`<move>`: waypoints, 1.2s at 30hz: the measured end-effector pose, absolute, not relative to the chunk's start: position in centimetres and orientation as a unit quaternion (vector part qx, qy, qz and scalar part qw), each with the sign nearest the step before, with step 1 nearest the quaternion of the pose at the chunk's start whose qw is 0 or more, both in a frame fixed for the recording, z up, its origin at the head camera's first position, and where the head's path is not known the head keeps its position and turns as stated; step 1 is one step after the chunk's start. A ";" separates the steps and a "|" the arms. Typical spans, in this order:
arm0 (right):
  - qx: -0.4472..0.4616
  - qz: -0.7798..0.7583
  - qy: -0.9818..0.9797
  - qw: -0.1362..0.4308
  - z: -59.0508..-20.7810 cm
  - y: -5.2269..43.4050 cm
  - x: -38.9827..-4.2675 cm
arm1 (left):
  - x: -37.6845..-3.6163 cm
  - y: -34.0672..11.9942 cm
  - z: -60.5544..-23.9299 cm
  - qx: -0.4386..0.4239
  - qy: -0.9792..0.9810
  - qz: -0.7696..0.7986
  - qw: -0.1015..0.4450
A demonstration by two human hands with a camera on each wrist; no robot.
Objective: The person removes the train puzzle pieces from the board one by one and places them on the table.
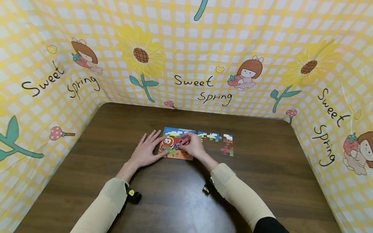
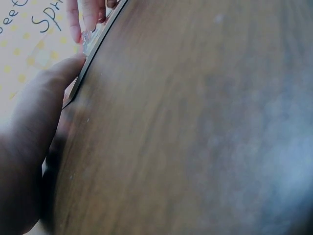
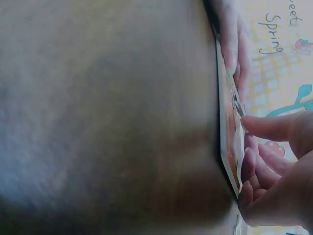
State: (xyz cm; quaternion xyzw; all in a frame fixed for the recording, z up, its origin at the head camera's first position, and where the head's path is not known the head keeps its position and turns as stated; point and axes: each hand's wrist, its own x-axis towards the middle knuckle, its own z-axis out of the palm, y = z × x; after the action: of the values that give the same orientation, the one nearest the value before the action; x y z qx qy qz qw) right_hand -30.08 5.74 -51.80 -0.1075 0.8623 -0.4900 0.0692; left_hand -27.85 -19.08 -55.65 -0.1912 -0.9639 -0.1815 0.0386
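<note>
Both hands are down on the puzzle board [image 1: 176, 144], which lies flat on the dark wooden surface [image 1: 262, 168], a little toward 12 o'clock of its middle. The left hand [image 1: 147, 149] rests at the board's 9 o'clock edge, fingers straight and spread, flat on the wood with the thumb against the board's side; the left wrist view shows that thumb [image 2: 63, 73] touching the thin edge. The right hand [image 1: 193, 145] sits on the board's 3 o'clock half, fingers curled down, fingertips pressing a puzzle piece [image 1: 184, 141] into the picture. The right wrist view shows those fingertips [image 3: 254, 125] bent over the board's face, though the piece itself is hard to make out there. The two hands are near each other but not touching, the cartoon red figure on the board showing between them.

The board serves as the tray: its picture looks mostly filled with pieces. Outside it, at 3 o'clock, loose pieces [image 1: 214, 137] lie in a short row on the wood, with one more loose piece [image 1: 228, 150] just toward 6 o'clock of the row's far end.

A yellow checked curtain [image 1: 186, 48] with sunflowers walls the surface on three sides.
</note>
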 end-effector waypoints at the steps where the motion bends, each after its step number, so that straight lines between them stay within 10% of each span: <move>1: -0.107 -0.496 0.858 0.076 -51.7 5.9 -30.2 | -27.8 -19.1 -55.7 -0.191 -0.964 -0.182 0.037; 36: -0.152 -0.427 0.887 0.086 -51.9 7.6 -30.1 | -27.9 -19.1 -55.8 -0.189 -0.965 -0.178 0.041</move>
State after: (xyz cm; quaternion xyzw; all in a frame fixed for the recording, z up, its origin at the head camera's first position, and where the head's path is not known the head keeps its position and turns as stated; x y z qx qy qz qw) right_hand -30.09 7.62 -51.86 -0.1516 0.8873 -0.4271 0.0855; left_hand -27.87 -19.15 -55.79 -0.1893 -0.9647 -0.1783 0.0410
